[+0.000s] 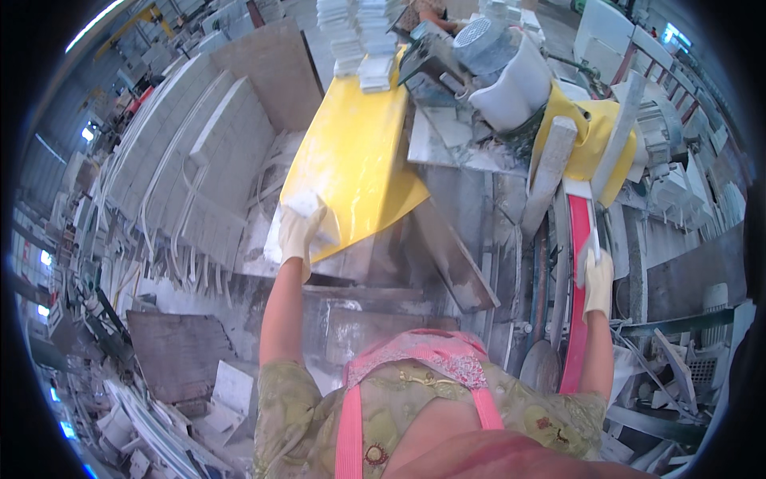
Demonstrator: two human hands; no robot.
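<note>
My left hand (301,232), in a pale glove, grips the near corner of a small white stone tile (306,209) that lies on the near end of a long yellow board (351,152). My right hand (597,275), also gloved, is closed around a red and white lever (581,239) that runs down from the yellow cutting machine (586,136). At the far end of the yellow board stand stacks of white tiles (359,40).
A grey motor (487,40) and a white guard (519,84) sit on the machine, with a marble slab (447,140) under them. Stacked white stone slabs (191,152) lean at the left. Offcuts and rubble (183,399) cover the floor at lower left. Another person (427,14) works beyond the tile stacks.
</note>
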